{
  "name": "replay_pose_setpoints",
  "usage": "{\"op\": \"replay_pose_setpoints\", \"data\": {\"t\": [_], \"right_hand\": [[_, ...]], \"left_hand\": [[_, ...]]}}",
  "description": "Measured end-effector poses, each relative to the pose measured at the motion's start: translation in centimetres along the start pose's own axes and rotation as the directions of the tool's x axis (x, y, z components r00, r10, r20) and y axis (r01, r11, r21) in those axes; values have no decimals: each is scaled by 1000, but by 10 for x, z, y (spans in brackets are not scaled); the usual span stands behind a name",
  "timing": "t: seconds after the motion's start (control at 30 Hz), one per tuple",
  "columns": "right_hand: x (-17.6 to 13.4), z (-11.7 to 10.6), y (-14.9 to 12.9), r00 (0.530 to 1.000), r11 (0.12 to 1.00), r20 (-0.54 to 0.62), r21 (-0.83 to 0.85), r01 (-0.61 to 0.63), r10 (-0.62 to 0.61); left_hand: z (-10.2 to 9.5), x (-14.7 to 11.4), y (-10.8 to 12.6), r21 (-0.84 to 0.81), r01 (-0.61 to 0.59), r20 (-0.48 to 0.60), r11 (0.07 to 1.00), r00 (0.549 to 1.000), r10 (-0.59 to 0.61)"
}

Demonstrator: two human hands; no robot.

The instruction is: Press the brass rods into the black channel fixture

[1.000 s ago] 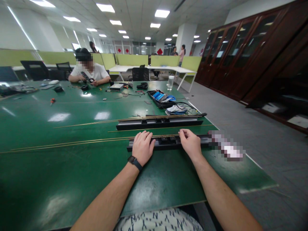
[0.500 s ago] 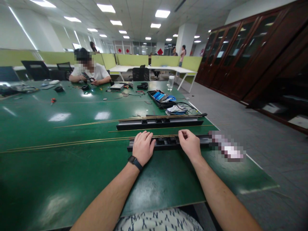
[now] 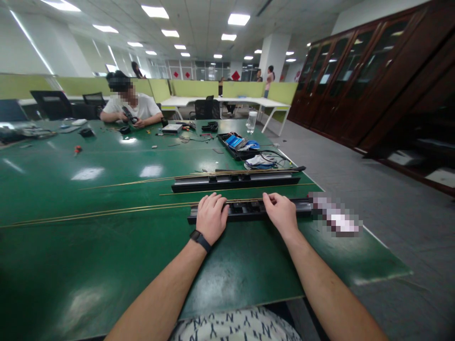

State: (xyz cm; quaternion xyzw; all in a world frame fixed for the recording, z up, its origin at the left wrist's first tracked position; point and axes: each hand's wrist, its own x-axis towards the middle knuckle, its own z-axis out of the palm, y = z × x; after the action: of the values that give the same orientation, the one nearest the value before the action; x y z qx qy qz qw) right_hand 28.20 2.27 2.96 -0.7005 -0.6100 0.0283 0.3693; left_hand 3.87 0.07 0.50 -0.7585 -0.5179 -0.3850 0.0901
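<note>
A black and silver rail (image 3: 245, 216) lies crosswise in front of me on the green table. My left hand (image 3: 212, 215) rests over its left part, fingers stretched out and lying on the top. Long thin brass-coloured rods (image 3: 117, 211) run along the rail and stick out far past its left end, passing by my left fingers. My right hand (image 3: 280, 210), thumb and forefinger pinched, is at the rail's upper edge and grips a thin rod; the exact contact is hidden by the fingers. Dark blocks (image 3: 253, 206) sit in the rail between both hands.
Beyond lies a second rail (image 3: 234, 182) with rods along it. Behind it are a black tray (image 3: 237, 149) with blue packets, gloves (image 3: 261, 161) and a clear cup (image 3: 251, 122). A person (image 3: 131, 104) handles a dark object across the table (image 3: 149, 255). Its right edge borders the floor.
My hands keep nearly the same place on the rail and rods. The view shifts very slightly. The person across the table has turned the dark object in their hands.
</note>
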Motion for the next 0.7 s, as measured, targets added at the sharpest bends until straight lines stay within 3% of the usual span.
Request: {"op": "replay_pose_setpoints", "data": {"t": [0.7], "right_hand": [[-2,3,0,997,995,44,79,64,-67]], "left_hand": [[8,4,6,-19,85,-41,996,995,-86]]}}
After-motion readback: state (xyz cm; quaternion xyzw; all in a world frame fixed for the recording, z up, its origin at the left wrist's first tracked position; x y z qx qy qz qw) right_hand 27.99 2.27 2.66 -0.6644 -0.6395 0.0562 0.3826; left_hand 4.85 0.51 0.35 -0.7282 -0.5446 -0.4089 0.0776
